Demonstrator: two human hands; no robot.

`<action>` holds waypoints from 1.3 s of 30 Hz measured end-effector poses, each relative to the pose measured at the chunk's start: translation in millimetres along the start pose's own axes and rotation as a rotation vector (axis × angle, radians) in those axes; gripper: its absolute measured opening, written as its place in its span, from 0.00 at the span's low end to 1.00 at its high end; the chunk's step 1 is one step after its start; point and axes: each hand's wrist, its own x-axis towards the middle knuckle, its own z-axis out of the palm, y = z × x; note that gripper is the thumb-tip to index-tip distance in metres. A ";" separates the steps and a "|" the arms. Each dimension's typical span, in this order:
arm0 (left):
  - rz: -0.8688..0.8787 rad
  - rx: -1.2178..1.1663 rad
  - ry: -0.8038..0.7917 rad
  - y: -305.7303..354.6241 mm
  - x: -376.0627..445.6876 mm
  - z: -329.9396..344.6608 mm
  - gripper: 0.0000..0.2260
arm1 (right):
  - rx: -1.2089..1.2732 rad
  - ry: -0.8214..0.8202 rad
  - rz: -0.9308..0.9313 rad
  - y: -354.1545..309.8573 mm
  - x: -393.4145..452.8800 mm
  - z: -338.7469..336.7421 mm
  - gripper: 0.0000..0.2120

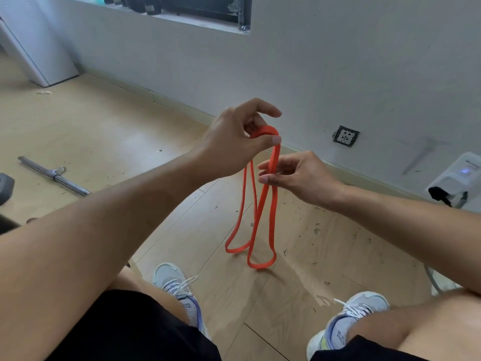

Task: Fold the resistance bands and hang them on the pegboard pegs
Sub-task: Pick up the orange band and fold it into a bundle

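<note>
Left hand: the left hand (235, 138) is raised above the band's hanging loops, forearm reaching in from the lower left; the top bend of the band (260, 204) is pinched between thumb and curled fingers.
Right hand: the right hand (299, 175) is held just below and to the right of the left hand; one strand of the band is pinched between thumb and forefinger, the other fingers curled.
Band position: it is hung from the left hand in front of the wall (338, 74), between the two hands at the top; its two lower loops reach down to about floor (104, 121) level, though contact cannot be told.
Band appearance: an orange flat strip, doubled into two long narrow loops side by side, the strands crossing partway down.
Edges: the wall and its skirting run close behind the band; a socket (346, 136) is set in the wall to the band's right, and a white device (458, 175) is further right.
Open room: bare floor is seen to the band's left as far as a metal bar (53, 175); two shoes (177, 290) are planted just below the band, one to each side.
</note>
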 end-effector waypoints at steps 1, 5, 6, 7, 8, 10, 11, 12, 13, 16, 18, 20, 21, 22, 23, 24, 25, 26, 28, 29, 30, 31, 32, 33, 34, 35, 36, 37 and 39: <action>0.004 0.000 -0.002 0.6 0.0 0.2 0.16 | 0.000 -0.001 0.006 0.4 0.2 0.4 0.13; 0.010 0.000 -0.009 3.3 0.2 1.5 0.16 | 0.004 0.007 0.010 -0.2 -0.3 1.9 0.11; 0.004 -0.003 -0.008 4.1 0.4 1.7 0.17 | 0.008 0.011 0.008 -0.5 -0.4 2.3 0.11; -0.002 -0.007 -0.007 4.9 0.6 2.1 0.17 | 0.007 0.014 0.004 -1.0 -0.5 2.4 0.11; -0.007 -0.013 -0.004 6.1 0.8 2.6 0.17 | 0.002 0.010 0.001 -1.5 -0.3 2.0 0.11; -0.014 -0.032 0.003 8.8 1.2 3.6 0.17 | -0.015 -0.031 0.003 -2.9 -0.2 1.6 0.11; -0.018 -0.046 0.007 10.3 1.4 4.3 0.17 | -0.023 -0.068 0.010 -3.9 -0.2 2.3 0.12; -0.021 -0.061 0.009 11.8 1.4 4.9 0.17 | -0.028 -0.106 0.016 -4.4 -0.3 3.5 0.14; -0.023 -0.074 0.010 13.2 1.6 5.8 0.17 | -0.030 -0.137 0.018 -5.0 -0.2 5.3 0.15; -0.021 -0.094 0.008 16.5 1.5 7.5 0.17 | -0.037 -0.172 0.007 -5.2 -0.6 9.9 0.14; -0.034 -0.110 0.004 17.5 0.9 7.3 0.17 | -0.029 -0.178 0.002 -5.6 -1.0 10.4 0.12; -0.073 -0.165 0.011 18.3 0.7 7.0 0.18 | -0.024 -0.191 -0.001 -6.7 -1.7 10.5 0.09; -0.098 -0.206 0.020 18.7 0.9 7.5 0.18 | -0.029 -0.200 0.001 -7.2 -1.3 11.1 0.08; -0.122 -0.243 0.030 19.2 0.7 8.4 0.18 | -0.035 -0.212 0.003 -8.0 -1.5 12.0 0.08; -0.141 -0.270 0.040 19.7 0.5 9.7 0.18 | -0.040 -0.223 0.004 -8.3 -1.6 13.3 0.09; -0.152 -0.282 0.047 20.4 0.7 10.6 0.18 | -0.041 -0.233 0.001 -8.3 -1.6 14.8 0.11; -0.158 -0.285 0.050 21.4 0.7 11.7 0.17 | -0.038 -0.236 -0.001 -8.3 -1.8 16.3 0.13; -0.163 -0.289 0.050 22.6 0.6 12.2 0.17 | -0.032 -0.230 0.003 -9.2 -2.4 17.6 0.15; -0.181 -0.326 0.051 24.1 0.3 12.6 0.17 | -0.023 -0.191 0.021 -12.0 -3.2 20.0 0.21; -0.192 -0.351 0.051 24.7 0.5 12.8 0.17 | -0.027 -0.167 0.017 -13.1 -2.8 21.1 0.23; -0.201 -0.372 0.049 25.6 0.7 13.1 0.17 | -0.036 -0.147 0.006 -14.1 -2.3 22.0 0.24; -0.204 -0.385 0.044 26.5 0.9 13.7 0.18 | -0.044 -0.131 -0.002 -14.4 -1.3 22.6 0.25; -0.204 -0.394 0.038 27.5 1.0 14.4 0.18 | -0.049 -0.124 -0.004 -14.8 -0.9 22.8 0.24; -0.202 -0.398 0.031 28.1 0.9 15.0 0.18 | -0.052 -0.121 0.000 -14.6 -0.7 22.9 0.24; -0.200 -0.403 0.024 28.7 0.6 15.5 0.18 | -0.055 -0.120 0.004 -14.5 -1.0 22.7 0.23; -0.202 -0.412 0.020 28.9 0.3 16.1 0.18 | -0.058 -0.119 0.007 -14.3 -1.3 22.3 0.21; -0.205 -0.425 0.019 28.8 0.1 16.2 0.18 | -0.055 -0.115 0.010 -13.8 -1.9 22.1 0.19; -0.212 -0.440 0.021 28.1 0.1 16.6 0.17 | -0.042 -0.102 0.013 -13.0 -2.5 22.2 0.17; -0.220 -0.460 0.037 25.9 0.6 16.3 0.18 | -0.008 -0.062 0.026 -10.0 -2.0 21.4 0.10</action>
